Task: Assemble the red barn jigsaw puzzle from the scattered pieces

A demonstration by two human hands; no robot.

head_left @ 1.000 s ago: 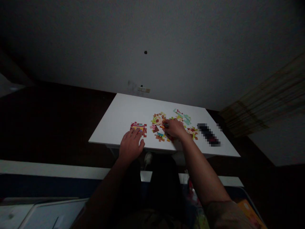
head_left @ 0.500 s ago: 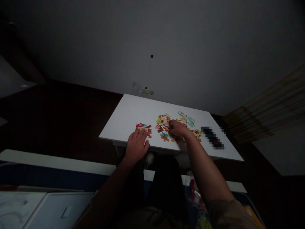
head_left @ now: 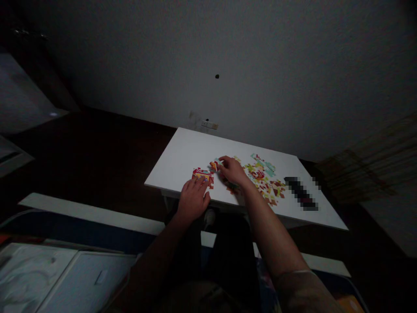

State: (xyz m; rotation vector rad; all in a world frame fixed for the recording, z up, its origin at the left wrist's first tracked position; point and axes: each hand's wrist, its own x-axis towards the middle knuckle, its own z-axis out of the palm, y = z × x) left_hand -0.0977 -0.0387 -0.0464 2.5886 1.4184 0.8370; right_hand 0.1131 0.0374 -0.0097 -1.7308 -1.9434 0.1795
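My left hand [head_left: 193, 198] lay flat, fingers spread, on the near edge of the white table [head_left: 182, 152], its fingertips pressing the red assembled puzzle section [head_left: 202, 175]. My right hand [head_left: 232, 170] pinched a loose puzzle piece [head_left: 214, 165] between thumb and fingers, just beyond that section. The scattered puzzle pieces [head_left: 263, 180] lay right of my right hand, on the same table.

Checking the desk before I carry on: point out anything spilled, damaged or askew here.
Nothing stands out. Loose puzzle pieces lie scattered on the white table, the left hand rests on a joined red section, and the right hand holds one piece.
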